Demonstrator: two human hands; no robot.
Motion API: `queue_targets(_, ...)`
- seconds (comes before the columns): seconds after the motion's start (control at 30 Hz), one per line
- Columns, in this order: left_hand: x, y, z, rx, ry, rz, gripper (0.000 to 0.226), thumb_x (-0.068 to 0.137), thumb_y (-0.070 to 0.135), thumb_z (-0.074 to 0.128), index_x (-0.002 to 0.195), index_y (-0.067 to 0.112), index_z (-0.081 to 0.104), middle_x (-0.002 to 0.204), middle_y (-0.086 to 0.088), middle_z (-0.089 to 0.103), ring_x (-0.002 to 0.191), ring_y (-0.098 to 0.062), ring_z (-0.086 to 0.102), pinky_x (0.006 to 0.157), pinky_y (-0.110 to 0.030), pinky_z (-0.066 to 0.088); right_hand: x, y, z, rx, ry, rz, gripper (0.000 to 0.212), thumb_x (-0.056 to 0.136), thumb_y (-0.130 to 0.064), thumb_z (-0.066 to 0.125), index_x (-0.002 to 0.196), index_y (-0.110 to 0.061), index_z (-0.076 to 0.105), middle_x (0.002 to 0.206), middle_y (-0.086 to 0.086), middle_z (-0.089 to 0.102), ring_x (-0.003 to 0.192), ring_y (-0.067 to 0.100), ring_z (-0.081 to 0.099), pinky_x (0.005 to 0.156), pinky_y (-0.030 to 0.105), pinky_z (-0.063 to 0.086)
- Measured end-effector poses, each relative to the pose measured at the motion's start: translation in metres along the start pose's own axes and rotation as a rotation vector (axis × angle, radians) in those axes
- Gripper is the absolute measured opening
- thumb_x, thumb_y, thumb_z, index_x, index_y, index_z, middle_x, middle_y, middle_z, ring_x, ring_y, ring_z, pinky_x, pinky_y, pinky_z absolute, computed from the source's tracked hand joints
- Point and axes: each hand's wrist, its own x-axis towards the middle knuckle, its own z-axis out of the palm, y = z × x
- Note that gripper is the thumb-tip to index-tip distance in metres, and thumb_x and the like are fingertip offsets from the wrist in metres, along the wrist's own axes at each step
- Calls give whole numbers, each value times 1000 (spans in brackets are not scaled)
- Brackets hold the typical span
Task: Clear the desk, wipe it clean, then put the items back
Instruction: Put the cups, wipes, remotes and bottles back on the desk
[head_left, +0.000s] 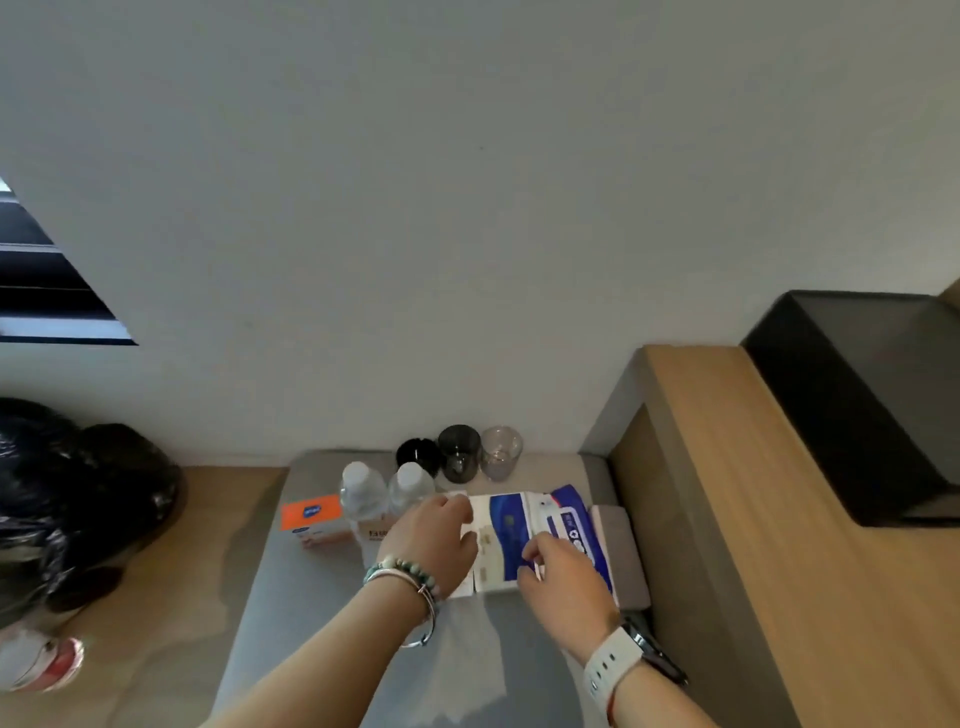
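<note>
Nearest me, between my forearms and to their left, runs an open stretch of the grey surface (322, 623). My left hand (431, 530), bracelets (405, 577) at the wrist, has its fingers curled over the left edge of the blue-and-white packets (511, 535). My right hand (561, 577), a watch (618, 660) on its wrist, pinches them at their near right side. The packets lie flat in the middle of the surface.

Just right of them a grey pad (621, 545) lies along the surface's right edge, against a wooden ledge (727, 519) that rises higher and closes that side. A black box (857, 405) sits on top of it.

To the left of my left hand two water bottles (363, 493) stand upright side by side, close to my knuckles. An orange-topped carton (310, 514) stands just beyond them, near the left edge.

Farther back a black ashtray (415, 452), a dark glass (458, 452) and a clear glass (500, 452) stand in a row against the wall (467, 208), where the surface ends.

Off the left edge there is a wooden floor (182, 571), and a black bag (78, 493) bulges there, well apart from the bottles.
</note>
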Motion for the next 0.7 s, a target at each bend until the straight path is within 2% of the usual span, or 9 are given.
queue_targets(0.1,36,8,27,-38,-46,-43,27,96,28,41,121,21,49,123,3,51,105,-13,53,85,-22,43,46,16,-1,-14,-44,28,11,95,-30,47,105,-28,50,112,-5,58,98,11,57,86,29,51)
queue_targets(0.23,93,7,59,-44,-63,-107,27,96,24,40,121,21,49,127,2,48,111,-15,51,89,-24,43,108,41,5,-23,-99,37,18,96,-27,45,113,-25,50,112,-5,56,93,10,58,77,22,51)
queue_targets(0.37,143,-5,82,-45,-43,-220,26,94,20,40,119,20,48,127,2,45,110,-18,50,89,-30,45,162,54,17,-17,-150,25,34,96,-26,44,130,-24,43,128,-3,48,108,13,53,84,25,48)
queue_targets(0.5,182,-20,101,-25,19,-344,41,94,15,39,133,22,36,140,6,35,116,-21,46,86,-35,47,205,59,32,-3,-123,-40,48,96,-26,46,141,-29,30,135,0,44,116,16,50,88,28,48)
queue_targets(0.6,200,-29,118,22,-19,-386,50,94,14,38,141,23,25,146,6,27,121,-22,43,86,-36,46,232,65,47,-7,-130,-62,55,95,-25,46,143,-36,23,130,2,47,107,18,54,85,32,51)
queue_targets(0.7,211,-37,131,52,-71,-415,44,94,15,39,137,22,30,141,3,34,121,-23,44,87,-38,47,251,74,63,-26,-167,-56,48,97,-26,40,140,-39,25,122,6,50,99,21,57,83,37,52)
